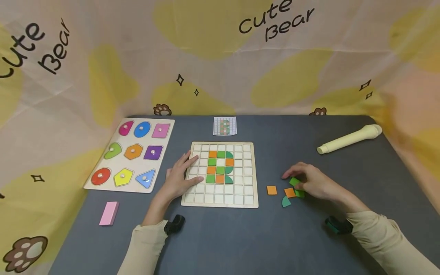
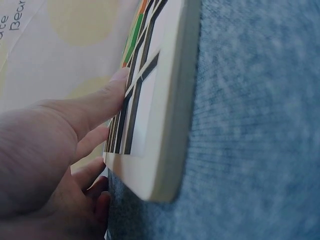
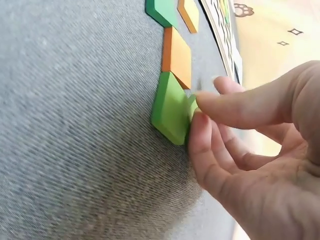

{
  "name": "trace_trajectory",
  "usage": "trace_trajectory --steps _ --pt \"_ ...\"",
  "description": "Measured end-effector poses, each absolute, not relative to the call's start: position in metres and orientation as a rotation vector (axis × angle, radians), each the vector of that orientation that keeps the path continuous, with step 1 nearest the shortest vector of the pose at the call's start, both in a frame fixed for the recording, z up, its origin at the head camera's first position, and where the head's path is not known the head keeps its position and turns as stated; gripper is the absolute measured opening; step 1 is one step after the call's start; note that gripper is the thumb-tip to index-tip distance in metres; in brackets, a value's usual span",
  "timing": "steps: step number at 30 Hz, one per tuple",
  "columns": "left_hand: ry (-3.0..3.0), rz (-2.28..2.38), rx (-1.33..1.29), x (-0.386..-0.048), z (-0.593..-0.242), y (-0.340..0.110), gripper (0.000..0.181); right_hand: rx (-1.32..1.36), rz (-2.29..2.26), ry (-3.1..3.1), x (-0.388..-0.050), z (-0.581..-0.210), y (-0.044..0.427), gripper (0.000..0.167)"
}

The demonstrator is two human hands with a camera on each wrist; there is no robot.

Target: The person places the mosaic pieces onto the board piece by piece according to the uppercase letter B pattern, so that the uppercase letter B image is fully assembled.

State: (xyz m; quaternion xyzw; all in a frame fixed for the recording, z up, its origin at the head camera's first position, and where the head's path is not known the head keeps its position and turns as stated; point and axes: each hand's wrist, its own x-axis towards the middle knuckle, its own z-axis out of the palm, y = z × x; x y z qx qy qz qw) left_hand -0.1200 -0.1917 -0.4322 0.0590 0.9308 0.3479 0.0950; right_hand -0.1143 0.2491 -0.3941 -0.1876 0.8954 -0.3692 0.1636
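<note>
My left hand [image 1: 178,178] rests along the left edge of a white grid board [image 1: 220,198], fingers spread and thumb on the cells. Green and orange tiles on the board form a letter-like shape. To the board's right, my right hand [image 1: 316,183] pinches a green square tile [image 1: 294,181] between thumb and fingertip; in the right wrist view the fingers hide most of it. Another green square tile [image 3: 170,110] lies under the hand, touching an orange tile [image 3: 178,57]. A teal quarter-round tile [image 1: 286,201] and a separate orange tile [image 1: 271,190] lie nearby.
A small pattern card [image 1: 225,126] lies behind the board. At left are a knobbed shape puzzle [image 1: 128,160] and a pink block [image 1: 109,213]. A pale yellow stick-like object [image 1: 348,139] lies at the back right. Printed cloth [image 1: 220,68] hangs behind the table.
</note>
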Motion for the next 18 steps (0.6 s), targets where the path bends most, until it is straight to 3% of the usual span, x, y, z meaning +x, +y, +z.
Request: trace_trajectory --steps 18 --pt "2.758 1.04 0.174 -0.12 -0.433 -0.191 0.082 -0.482 -1.095 2.65 -0.111 -0.406 0.232 0.035"
